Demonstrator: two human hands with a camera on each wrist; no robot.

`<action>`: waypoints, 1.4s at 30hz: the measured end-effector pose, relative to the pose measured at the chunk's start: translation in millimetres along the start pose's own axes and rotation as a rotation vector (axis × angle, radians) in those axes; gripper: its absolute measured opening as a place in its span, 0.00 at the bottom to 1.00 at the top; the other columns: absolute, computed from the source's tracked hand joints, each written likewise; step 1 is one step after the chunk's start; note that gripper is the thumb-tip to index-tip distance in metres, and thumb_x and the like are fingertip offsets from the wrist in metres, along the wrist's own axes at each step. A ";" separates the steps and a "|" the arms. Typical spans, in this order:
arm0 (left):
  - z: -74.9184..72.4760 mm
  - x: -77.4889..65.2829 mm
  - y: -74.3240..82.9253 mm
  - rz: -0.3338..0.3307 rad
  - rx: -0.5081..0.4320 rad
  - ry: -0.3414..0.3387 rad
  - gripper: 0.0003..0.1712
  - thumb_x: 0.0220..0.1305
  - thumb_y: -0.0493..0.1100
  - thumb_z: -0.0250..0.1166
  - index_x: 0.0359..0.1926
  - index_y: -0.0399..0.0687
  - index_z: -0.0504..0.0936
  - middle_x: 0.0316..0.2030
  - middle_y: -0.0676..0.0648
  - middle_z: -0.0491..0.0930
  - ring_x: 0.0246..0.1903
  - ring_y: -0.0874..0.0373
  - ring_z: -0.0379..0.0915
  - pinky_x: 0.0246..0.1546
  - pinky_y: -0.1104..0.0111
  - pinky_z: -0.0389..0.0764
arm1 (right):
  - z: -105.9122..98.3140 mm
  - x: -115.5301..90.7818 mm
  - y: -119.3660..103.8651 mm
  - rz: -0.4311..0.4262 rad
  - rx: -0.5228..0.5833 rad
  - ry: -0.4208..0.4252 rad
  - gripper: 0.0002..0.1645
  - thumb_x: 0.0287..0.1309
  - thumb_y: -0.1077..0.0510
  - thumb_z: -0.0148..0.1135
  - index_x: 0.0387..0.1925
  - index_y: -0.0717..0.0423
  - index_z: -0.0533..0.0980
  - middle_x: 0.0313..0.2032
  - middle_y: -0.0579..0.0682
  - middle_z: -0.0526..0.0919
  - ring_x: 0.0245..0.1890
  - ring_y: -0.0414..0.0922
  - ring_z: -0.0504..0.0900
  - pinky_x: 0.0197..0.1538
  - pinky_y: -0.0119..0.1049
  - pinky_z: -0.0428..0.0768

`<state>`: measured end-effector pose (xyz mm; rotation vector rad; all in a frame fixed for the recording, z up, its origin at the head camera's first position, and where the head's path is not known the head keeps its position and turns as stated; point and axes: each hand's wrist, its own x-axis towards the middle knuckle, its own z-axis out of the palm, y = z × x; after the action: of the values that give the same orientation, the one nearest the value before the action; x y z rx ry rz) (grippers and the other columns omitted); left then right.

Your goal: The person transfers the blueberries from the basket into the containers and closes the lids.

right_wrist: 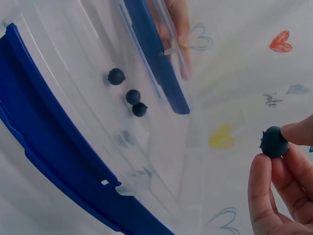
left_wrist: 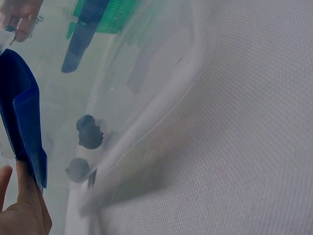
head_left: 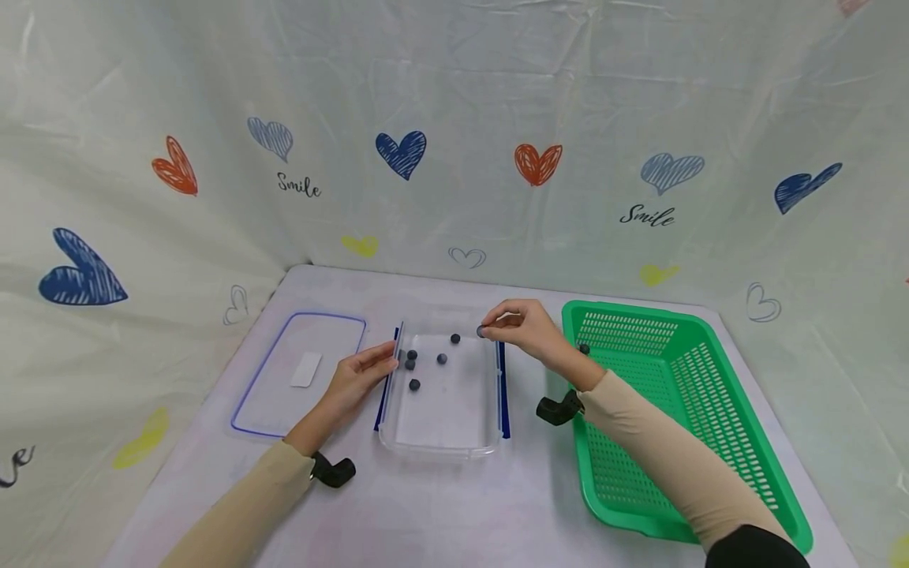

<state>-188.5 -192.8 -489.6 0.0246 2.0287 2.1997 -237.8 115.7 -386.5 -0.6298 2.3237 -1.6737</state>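
My right hand (head_left: 521, 327) pinches a blueberry (right_wrist: 274, 142) between thumb and fingertips, above the far right corner of a clear plastic container (head_left: 440, 451). Several dark blueberries (head_left: 442, 359) lie spread inside, mostly toward the far left. At the container's left side, my left hand (head_left: 358, 375) rests its extended fingers against the outer wall. In the left wrist view, these fingers (left_wrist: 25, 183) reach the blue side latch (left_wrist: 27, 115). A second blue latch (head_left: 504, 390) hangs along the right side.
Right of the container stands a green slotted basket (head_left: 596, 501), partly covered by my right sleeve. One more blueberry (head_left: 584, 349) shows at its left wall. A clear lid with a blue border (head_left: 259, 363) and a white rectangle (head_left: 306, 369) lie to the left. A heart-printed sheet (head_left: 454, 102) hangs behind.
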 end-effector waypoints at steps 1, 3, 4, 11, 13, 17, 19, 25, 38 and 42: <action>-0.1 0.1 -0.1 -0.001 0.003 0.000 0.32 0.56 0.46 0.66 0.61 0.40 0.69 0.60 0.44 0.68 0.57 0.59 0.66 0.53 0.76 0.70 | 1.4 0.1 0.7 0.005 -0.001 -0.005 0.13 0.51 0.58 0.68 0.37 0.62 0.80 0.38 0.55 0.82 0.36 0.48 0.81 0.43 0.39 0.80; -0.3 0.1 -0.2 -0.001 0.004 -0.003 0.33 0.56 0.46 0.66 0.61 0.40 0.69 0.60 0.45 0.68 0.58 0.58 0.66 0.53 0.76 0.70 | 3.8 1.6 5.8 0.010 -0.003 -0.011 0.13 0.50 0.57 0.68 0.36 0.60 0.80 0.38 0.54 0.82 0.37 0.48 0.81 0.44 0.39 0.80; -0.4 0.1 -0.1 0.000 0.005 -0.005 0.33 0.56 0.46 0.66 0.61 0.40 0.69 0.60 0.45 0.68 0.58 0.57 0.65 0.53 0.75 0.70 | 5.3 1.8 6.7 0.008 -0.004 -0.013 0.13 0.50 0.57 0.68 0.36 0.60 0.80 0.38 0.54 0.82 0.36 0.48 0.81 0.43 0.39 0.80; -0.7 0.1 -0.1 0.000 0.003 -0.008 0.33 0.56 0.46 0.67 0.61 0.41 0.69 0.60 0.44 0.68 0.58 0.56 0.65 0.53 0.75 0.70 | 13.5 3.0 10.6 0.007 -0.007 -0.040 0.09 0.49 0.59 0.68 0.34 0.58 0.81 0.36 0.52 0.82 0.35 0.48 0.82 0.41 0.40 0.81; -0.8 0.2 -0.4 -0.002 0.006 -0.009 0.33 0.56 0.47 0.67 0.61 0.41 0.69 0.60 0.45 0.68 0.58 0.57 0.65 0.53 0.75 0.70 | 15.0 3.3 10.8 0.024 -0.007 -0.044 0.09 0.49 0.60 0.69 0.34 0.59 0.81 0.36 0.53 0.82 0.35 0.47 0.82 0.41 0.39 0.80; -0.7 0.8 -1.1 0.005 -0.002 -0.008 0.32 0.56 0.46 0.66 0.61 0.40 0.69 0.60 0.44 0.68 0.58 0.56 0.65 0.53 0.75 0.70 | 17.4 2.2 6.5 0.041 0.000 -0.054 0.11 0.49 0.62 0.68 0.35 0.65 0.80 0.36 0.57 0.82 0.35 0.48 0.81 0.40 0.38 0.80; -0.6 1.2 -1.3 0.017 -0.017 -0.010 0.32 0.57 0.44 0.66 0.61 0.39 0.69 0.60 0.43 0.68 0.58 0.55 0.65 0.53 0.75 0.70 | 18.6 0.2 0.5 0.038 0.001 -0.057 0.11 0.50 0.64 0.67 0.36 0.68 0.79 0.36 0.60 0.82 0.35 0.50 0.81 0.40 0.38 0.80; -0.2 1.3 0.9 0.026 -0.061 -0.017 0.29 0.59 0.37 0.63 0.61 0.34 0.67 0.61 0.39 0.66 0.59 0.52 0.63 0.53 0.76 0.70 | 20.3 -6.3 -13.5 0.013 -0.045 -0.035 0.10 0.50 0.66 0.66 0.36 0.68 0.79 0.37 0.62 0.81 0.36 0.54 0.79 0.39 0.36 0.80; 8.0 -10.1 21.4 0.005 -0.021 -0.029 0.29 0.61 0.35 0.61 0.62 0.31 0.65 0.61 0.36 0.64 0.59 0.51 0.63 0.52 0.77 0.70 | 5.5 -2.6 16.1 -0.016 -0.046 0.056 0.12 0.51 0.63 0.66 0.37 0.66 0.79 0.36 0.58 0.82 0.35 0.51 0.80 0.39 0.34 0.81; 8.1 -10.1 21.7 0.009 -0.023 -0.028 0.29 0.61 0.35 0.61 0.61 0.31 0.65 0.61 0.36 0.64 0.60 0.49 0.61 0.52 0.78 0.70 | -2.8 -4.7 22.8 -0.020 -0.024 0.101 0.15 0.51 0.58 0.68 0.38 0.65 0.79 0.36 0.55 0.82 0.35 0.47 0.81 0.40 0.34 0.81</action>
<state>-179.7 -187.6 -466.5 0.0617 1.9915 2.2151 -239.8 126.3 -407.3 -0.5876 2.4178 -1.7262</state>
